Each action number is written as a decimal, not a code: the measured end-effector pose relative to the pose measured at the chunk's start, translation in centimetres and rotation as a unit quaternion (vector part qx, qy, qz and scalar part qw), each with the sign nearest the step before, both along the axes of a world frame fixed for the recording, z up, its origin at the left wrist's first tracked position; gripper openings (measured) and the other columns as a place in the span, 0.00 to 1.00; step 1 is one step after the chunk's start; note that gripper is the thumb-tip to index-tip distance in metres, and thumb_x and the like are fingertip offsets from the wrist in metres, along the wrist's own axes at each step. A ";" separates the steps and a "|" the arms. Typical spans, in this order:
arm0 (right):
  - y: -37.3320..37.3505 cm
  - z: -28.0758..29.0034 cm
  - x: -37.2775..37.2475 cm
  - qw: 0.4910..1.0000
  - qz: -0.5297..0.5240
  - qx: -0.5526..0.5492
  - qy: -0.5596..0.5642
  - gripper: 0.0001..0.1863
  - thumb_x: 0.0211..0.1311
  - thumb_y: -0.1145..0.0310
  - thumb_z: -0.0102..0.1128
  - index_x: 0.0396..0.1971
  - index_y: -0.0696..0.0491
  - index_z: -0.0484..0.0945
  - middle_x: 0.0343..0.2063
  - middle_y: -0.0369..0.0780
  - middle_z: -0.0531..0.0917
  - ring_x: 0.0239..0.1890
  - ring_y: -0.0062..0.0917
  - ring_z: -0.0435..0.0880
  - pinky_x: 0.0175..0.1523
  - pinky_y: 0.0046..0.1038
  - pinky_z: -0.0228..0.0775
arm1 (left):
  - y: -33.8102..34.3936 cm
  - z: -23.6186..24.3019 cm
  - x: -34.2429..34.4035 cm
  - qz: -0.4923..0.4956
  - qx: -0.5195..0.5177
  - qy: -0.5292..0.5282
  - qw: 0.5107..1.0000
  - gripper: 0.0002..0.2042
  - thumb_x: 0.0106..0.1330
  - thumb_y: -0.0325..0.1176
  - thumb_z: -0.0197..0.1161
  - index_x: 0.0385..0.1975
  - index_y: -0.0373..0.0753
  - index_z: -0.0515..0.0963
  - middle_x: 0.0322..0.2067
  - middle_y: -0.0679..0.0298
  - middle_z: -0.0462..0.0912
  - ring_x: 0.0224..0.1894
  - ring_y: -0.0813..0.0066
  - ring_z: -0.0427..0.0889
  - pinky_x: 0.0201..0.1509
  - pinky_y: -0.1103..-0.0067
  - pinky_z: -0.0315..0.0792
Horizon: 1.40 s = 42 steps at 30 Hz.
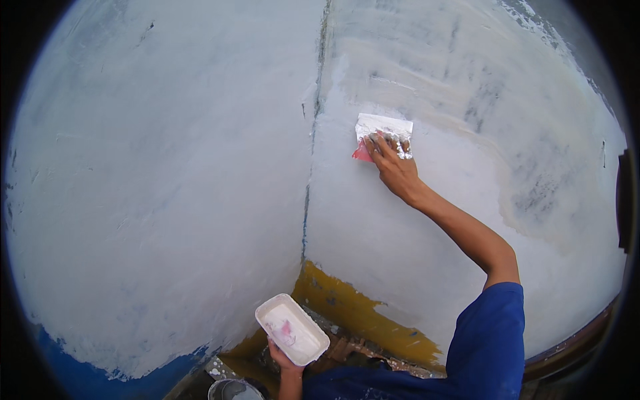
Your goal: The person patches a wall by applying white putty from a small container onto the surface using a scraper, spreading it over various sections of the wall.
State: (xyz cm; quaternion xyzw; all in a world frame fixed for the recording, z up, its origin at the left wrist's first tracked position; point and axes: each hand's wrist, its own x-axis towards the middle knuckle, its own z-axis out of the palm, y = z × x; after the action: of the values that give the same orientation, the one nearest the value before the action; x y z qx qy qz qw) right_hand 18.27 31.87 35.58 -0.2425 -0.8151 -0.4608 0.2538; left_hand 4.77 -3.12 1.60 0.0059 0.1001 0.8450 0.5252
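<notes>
My right hand [393, 160] grips a wide spreader [383, 122] with a pink part and a silvery, paste-smeared face, held against the right wall [433, 267] just right of the corner. The wall around it is coated in whitish paste, with greyer, streaky patches above and to the right. My left hand [283, 357] holds a rectangular white plastic tray [303, 327] low at the corner, containing white paste with a pink patch; part of the hand is hidden under the tray.
The left wall [153, 173] is mostly white, with blue [133, 383] along its lower edge. Yellow paint [353, 307] shows low on the right wall. A bucket [230, 390] stands at the bottom edge beside a cluttered, spattered floor. A dark frame [625, 200] borders the far right.
</notes>
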 end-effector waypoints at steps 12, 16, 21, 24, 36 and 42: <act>-5.2 19.8 -2.7 0.978 0.051 0.153 0.128 0.24 0.50 0.82 0.55 0.50 0.53 0.80 0.46 0.39 0.81 0.54 0.35 0.77 0.55 0.40 0.73 | 0.8 -0.5 -0.7 -0.026 0.009 0.007 1.000 0.33 0.70 0.57 0.42 0.67 0.40 0.62 0.59 0.54 0.74 0.58 0.50 0.76 0.62 0.53 0.71; -3.2 11.1 -3.2 0.995 0.019 0.075 0.055 0.25 0.50 0.81 0.55 0.52 0.57 0.77 0.48 0.40 0.77 0.56 0.34 0.76 0.62 0.40 0.68 | 0.6 0.1 -0.4 -0.016 0.011 0.012 1.000 0.33 0.70 0.57 0.42 0.67 0.40 0.63 0.60 0.54 0.74 0.58 0.50 0.76 0.61 0.52 0.71; -2.8 0.3 -2.5 0.997 0.027 -0.068 -0.012 0.26 0.53 0.80 0.54 0.56 0.59 0.76 0.50 0.43 0.76 0.58 0.37 0.76 0.65 0.41 0.63 | 0.0 0.6 0.3 -0.035 0.007 -0.024 0.999 0.33 0.70 0.57 0.42 0.68 0.41 0.62 0.60 0.54 0.73 0.59 0.49 0.76 0.62 0.52 0.71; -3.9 3.7 -4.4 0.996 0.049 -0.078 0.008 0.25 0.53 0.80 0.54 0.55 0.59 0.76 0.50 0.43 0.76 0.58 0.38 0.75 0.63 0.42 0.65 | -0.1 0.4 0.2 -0.013 0.013 -0.008 1.000 0.33 0.70 0.57 0.42 0.68 0.41 0.62 0.61 0.54 0.73 0.59 0.50 0.75 0.62 0.51 0.71; -2.0 -1.1 -4.9 0.993 0.023 -0.107 -0.038 0.19 0.57 0.77 0.53 0.51 0.61 0.77 0.47 0.44 0.77 0.59 0.37 0.77 0.64 0.44 0.70 | -0.1 0.3 0.2 -0.040 0.017 -0.006 0.999 0.34 0.70 0.58 0.43 0.68 0.41 0.62 0.61 0.53 0.72 0.60 0.50 0.75 0.64 0.51 0.69; -4.0 5.5 -4.3 0.998 0.041 0.020 0.046 0.24 0.56 0.78 0.54 0.56 0.58 0.75 0.51 0.41 0.76 0.58 0.37 0.77 0.60 0.41 0.70 | -0.3 -0.3 -0.1 -0.021 0.007 0.000 1.000 0.33 0.70 0.58 0.43 0.68 0.41 0.62 0.61 0.53 0.73 0.59 0.49 0.75 0.62 0.51 0.70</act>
State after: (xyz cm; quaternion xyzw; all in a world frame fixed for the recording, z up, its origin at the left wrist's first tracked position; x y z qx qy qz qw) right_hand 13.98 27.90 41.03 -0.2251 -0.8026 -0.4543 0.3142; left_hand 4.66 -3.40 1.35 0.0114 0.0943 0.8342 0.5432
